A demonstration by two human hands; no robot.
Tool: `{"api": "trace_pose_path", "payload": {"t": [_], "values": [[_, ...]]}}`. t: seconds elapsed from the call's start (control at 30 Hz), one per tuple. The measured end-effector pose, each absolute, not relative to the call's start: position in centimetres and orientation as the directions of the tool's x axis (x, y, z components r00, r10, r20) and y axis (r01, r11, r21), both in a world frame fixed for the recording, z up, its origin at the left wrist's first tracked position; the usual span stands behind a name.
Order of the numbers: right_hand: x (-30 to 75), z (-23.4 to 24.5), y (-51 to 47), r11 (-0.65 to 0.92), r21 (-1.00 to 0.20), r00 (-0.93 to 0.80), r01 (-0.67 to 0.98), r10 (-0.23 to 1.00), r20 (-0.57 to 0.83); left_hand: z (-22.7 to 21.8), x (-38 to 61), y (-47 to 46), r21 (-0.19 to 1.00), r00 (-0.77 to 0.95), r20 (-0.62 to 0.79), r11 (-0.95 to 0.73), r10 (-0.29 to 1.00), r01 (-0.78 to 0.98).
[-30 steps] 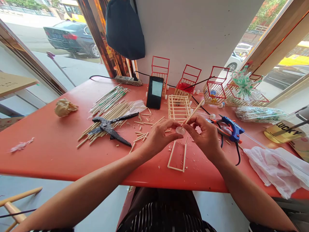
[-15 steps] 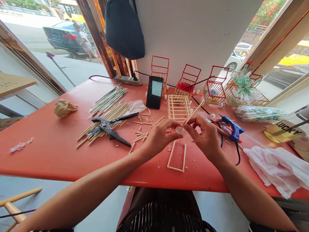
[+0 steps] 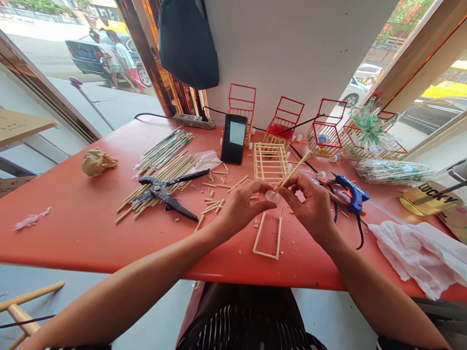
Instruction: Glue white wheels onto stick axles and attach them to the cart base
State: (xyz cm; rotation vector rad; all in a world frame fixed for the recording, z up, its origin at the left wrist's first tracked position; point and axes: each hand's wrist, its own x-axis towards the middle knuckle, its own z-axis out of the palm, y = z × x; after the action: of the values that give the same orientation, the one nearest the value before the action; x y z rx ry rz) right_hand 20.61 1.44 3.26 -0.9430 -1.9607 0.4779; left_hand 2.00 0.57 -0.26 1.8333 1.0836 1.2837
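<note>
Between the fingertips of my left hand point(image 3: 246, 203) is a small round white translucent cap point(image 3: 272, 196). My right hand point(image 3: 305, 201) pinches a thin wooden stick point(image 3: 297, 166), its lower end meeting the cap and its upper end slanting away to the right. Whether the stick goes into the cap or only touches it, I cannot tell. Below my hands lies a three-sided frame of sticks point(image 3: 266, 255) on the red table. Just beyond them stands a slatted stick crate point(image 3: 270, 163).
Left of my hands, black-handled cutters point(image 3: 164, 194) rest on a pile of sticks point(image 3: 146, 199). A phone point(image 3: 233, 141) stands upright behind. On the right are a blue glue gun point(image 3: 352, 194), a white cloth point(image 3: 412, 253) and a cup of yellow liquid point(image 3: 426, 199). Little red-handled carts point(image 3: 284, 119) line the wall.
My hands stay almost in place, holding the cap and the stick; the stick's upper end has shifted slightly to the right. Outside the window, people have moved by the dark car.
</note>
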Motion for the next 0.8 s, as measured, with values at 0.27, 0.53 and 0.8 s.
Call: {"api": "trace_pose_path", "payload": {"t": [0.27, 0.53, 0.8], "values": [[20.56, 3.33, 1.32, 0.653, -0.61, -0.329, 0.45, 0.756, 0.566, -0.33, 2.07, 0.55, 0.856, 0.19, 0.409, -0.448, 0.892, 0.26], [20.55, 3.25, 1.31, 0.642, -0.621, -0.328, 0.45, 0.766, 0.554, -0.37, 2.09, 0.52, 0.85, 0.184, 0.42, -0.456, 0.889, 0.263], [20.61, 3.08, 1.35, 0.623, -0.627, -0.345, 0.469, 0.782, 0.519, -0.59, 2.08, 0.56, 0.852, 0.189, 0.426, -0.462, 0.885, 0.244]]}}
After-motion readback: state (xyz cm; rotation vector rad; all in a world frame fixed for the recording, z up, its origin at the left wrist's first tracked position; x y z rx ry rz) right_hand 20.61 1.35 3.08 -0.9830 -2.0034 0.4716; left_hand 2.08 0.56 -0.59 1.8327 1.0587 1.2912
